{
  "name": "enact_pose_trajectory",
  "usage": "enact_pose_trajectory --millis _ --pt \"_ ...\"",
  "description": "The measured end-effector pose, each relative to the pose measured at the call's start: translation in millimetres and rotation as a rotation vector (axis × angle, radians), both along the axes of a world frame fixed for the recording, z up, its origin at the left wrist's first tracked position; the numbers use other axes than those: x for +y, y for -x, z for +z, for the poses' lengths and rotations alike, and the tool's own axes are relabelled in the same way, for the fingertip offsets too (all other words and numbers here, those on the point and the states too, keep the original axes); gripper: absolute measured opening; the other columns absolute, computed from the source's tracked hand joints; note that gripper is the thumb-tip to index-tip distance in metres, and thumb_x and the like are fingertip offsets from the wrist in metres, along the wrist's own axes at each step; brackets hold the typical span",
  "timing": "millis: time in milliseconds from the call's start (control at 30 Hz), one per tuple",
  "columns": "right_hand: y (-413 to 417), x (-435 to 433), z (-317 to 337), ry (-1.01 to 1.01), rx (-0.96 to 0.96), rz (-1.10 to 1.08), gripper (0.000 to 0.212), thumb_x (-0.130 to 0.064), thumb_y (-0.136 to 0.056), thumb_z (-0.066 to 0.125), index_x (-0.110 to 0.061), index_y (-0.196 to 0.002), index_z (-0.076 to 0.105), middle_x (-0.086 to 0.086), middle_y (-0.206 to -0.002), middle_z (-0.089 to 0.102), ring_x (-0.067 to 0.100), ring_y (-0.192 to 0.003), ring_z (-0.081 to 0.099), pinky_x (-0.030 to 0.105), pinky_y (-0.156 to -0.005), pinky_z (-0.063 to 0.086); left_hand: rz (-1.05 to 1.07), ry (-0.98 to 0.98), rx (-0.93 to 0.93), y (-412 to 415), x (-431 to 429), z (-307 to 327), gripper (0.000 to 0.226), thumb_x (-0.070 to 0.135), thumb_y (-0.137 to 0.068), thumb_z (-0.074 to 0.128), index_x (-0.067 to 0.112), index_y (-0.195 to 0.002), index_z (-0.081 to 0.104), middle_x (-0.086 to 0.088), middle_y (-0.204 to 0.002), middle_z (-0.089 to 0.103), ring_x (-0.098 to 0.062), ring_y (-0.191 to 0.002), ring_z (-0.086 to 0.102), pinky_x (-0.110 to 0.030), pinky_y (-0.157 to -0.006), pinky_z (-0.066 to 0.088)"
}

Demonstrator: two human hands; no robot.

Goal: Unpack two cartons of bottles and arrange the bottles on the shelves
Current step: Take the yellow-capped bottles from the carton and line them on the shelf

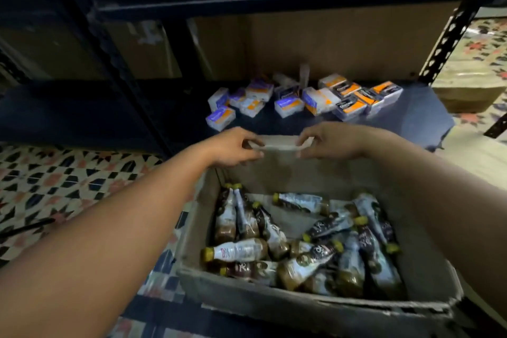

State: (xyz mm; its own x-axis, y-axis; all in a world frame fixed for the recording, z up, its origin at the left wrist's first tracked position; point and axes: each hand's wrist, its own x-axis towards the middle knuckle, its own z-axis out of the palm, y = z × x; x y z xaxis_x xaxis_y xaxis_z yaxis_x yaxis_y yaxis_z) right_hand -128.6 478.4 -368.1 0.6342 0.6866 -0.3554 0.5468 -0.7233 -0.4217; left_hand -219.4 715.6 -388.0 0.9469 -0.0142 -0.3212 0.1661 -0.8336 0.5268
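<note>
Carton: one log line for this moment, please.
left hand grips flap | right hand grips flap | carton open, bottles lying inside | shelf holds small boxes

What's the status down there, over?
Left hand and right hand pinch far flap of carton. Bottles lie jumbled inside. Small boxes clutter the shelf ahead.
</note>
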Motion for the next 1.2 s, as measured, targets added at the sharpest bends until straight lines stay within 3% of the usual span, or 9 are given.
enact_pose_trajectory --millis 67,200,367,500,667,833,900,1067,1200 --pt "1.8 -3.7 -27.7 0.016 0.046 -0.009 0.029 -0.048 -0.093 0.069 -0.026 -0.112 0.068 -0.010 -0.102 0.064 0.006 -0.087 0.059 0.030 -0.089 0.046 -0.009 -0.047 0.045 4.7 4.7 -28.3 0.036 0.037 -0.092 0.071 0.024 -0.125 0.066 -0.003 -0.103 0.073 -0.019 -0.093 0.071 -0.040 -0.092 0.056" --pt "6.6 -9.3 -74.9 0.036 0.088 -0.036 0.033 -0.046 -0.095 0.067 -0.026 -0.122 0.063 -0.009 -0.116 0.063 0.015 -0.106 0.055 0.030 -0.098 0.042 -0.058 -0.107 0.101 13.0 11.7 -62.7 0.038 0.033 -0.093 0.070 0.018 -0.128 0.065 -0.002 -0.112 0.070 -0.016 -0.099 0.065 -0.027 -0.090 0.051" --pt "5.9 -23.8 -127.1 0.056 0.139 -0.086 0.048 -0.046 -0.097 0.065 -0.023 -0.138 0.058 0.001 -0.139 0.059 0.024 -0.126 0.056 0.031 -0.102 0.042 -0.086 -0.115 0.158 20.9 12.5 -98.7 0.037 0.028 -0.095 0.068 0.017 -0.131 0.064 0.003 -0.127 0.064 -0.009 -0.106 0.059 -0.023 -0.091 0.044" --pt "9.0 -25.2 -150.3 -0.022 0.114 -0.144 0.040 -0.042 -0.096 0.065 -0.026 -0.133 0.061 -0.001 -0.123 0.069 0.019 -0.114 0.064 0.030 -0.098 0.046 -0.034 -0.140 0.140 22.2 10.2 -118.1 0.038 0.029 -0.095 0.066 0.018 -0.131 0.064 0.000 -0.127 0.066 -0.012 -0.106 0.060 -0.026 -0.090 0.046" --pt "34.6 11.8 -176.5 -0.225 0.263 -0.201 0.039 -0.037 -0.097 0.067 -0.029 -0.134 0.059 -0.009 -0.112 0.068 0.014 -0.110 0.063 0.035 -0.102 0.047 0.145 -0.331 0.136 30.3 10.5 -139.1 0.034 0.036 -0.093 0.063 0.025 -0.125 0.065 -0.007 -0.124 0.064 -0.027 -0.115 0.059 -0.033 -0.086 0.049" --pt "55.3 61.9 -216.0 -0.308 0.422 -0.236 0.048 -0.032 -0.099 0.064 -0.032 -0.145 0.048 0.000 -0.132 0.059 0.018 -0.111 0.061 0.033 -0.089 0.053 0.436 -0.252 0.116 45.5 2.4 -157.2 0.015 0.027 -0.088 0.070 0.019 -0.101 0.072 -0.007 -0.104 0.072 -0.026 -0.097 0.067 -0.029 -0.076 0.049" --pt "57.8 77.0 -228.9 -0.323 0.450 -0.275 0.049 -0.028 -0.101 0.061 -0.030 -0.148 0.044 0.005 -0.130 0.061 0.022 -0.106 0.064 0.035 -0.084 0.054 0.517 -0.180 0.103 52.2 -3.0 -161.0 0.013 0.025 -0.086 0.073 0.019 -0.098 0.072 -0.005 -0.100 0.073 -0.022 -0.090 0.066 -0.026 -0.074 0.046" --pt "50.2 105.2 -254.7 -0.332 0.469 -0.291 0.054 -0.035 -0.099 0.064 -0.022 -0.147 0.044 0.004 -0.139 0.060 0.023 -0.123 0.059 0.041 -0.104 0.049 0.654 -0.011 0.047 56.9 -4.7 -170.6 0.018 0.017 -0.085 0.071 0.019 -0.103 0.071 -0.003 -0.100 0.074 -0.018 -0.088 0.067 -0.025 -0.076 0.048" --pt "37.9 128.7 -269.4 -0.291 0.502 -0.311 0.049 -0.038 -0.102 0.055 -0.019 -0.145 0.044 0.005 -0.140 0.058 0.024 -0.123 0.057 0.038 -0.106 0.045 0.705 0.057 0.021 55.9 -2.3 -178.7 0.036 0.019 -0.085 0.072 0.017 -0.120 0.065 -0.004 -0.112 0.072 -0.023 -0.106 0.067 -0.023 -0.079 0.046"
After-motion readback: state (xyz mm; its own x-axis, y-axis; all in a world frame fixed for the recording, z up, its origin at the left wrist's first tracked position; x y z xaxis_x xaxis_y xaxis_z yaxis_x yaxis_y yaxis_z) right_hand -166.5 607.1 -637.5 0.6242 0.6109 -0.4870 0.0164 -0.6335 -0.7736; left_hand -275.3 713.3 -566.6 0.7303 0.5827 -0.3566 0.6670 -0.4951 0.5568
